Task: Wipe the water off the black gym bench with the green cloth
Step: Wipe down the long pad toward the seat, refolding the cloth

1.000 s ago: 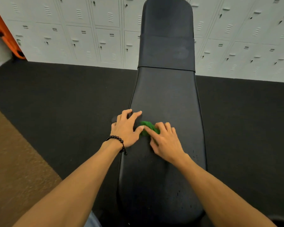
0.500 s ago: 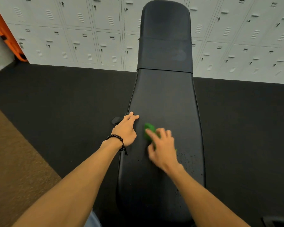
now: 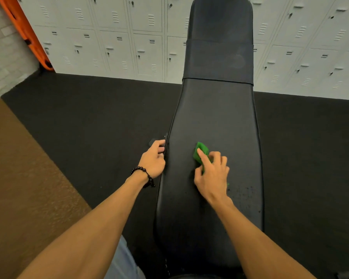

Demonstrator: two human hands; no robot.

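Note:
The black gym bench (image 3: 216,117) runs away from me, its backrest raised at the far end. A small green cloth (image 3: 199,152) lies crumpled on the seat pad near the middle. My right hand (image 3: 212,174) covers most of it, index finger stretched over the cloth, the other fingers curled on it and the thumb at its left side. My left hand (image 3: 154,160), with a black bead bracelet on the wrist, grips the bench's left edge, fingers curled round the rim. Small water droplets (image 3: 244,195) speckle the pad just right of my right wrist.
Black rubber floor (image 3: 89,127) surrounds the bench, with brown carpet (image 3: 18,188) at the left. White lockers (image 3: 119,37) line the far wall. An orange object (image 3: 22,31) leans in the far left corner.
My left hand slid off the pad's top to its left edge and curled round it. My right hand moved the cloth to the right, away from the left hand.

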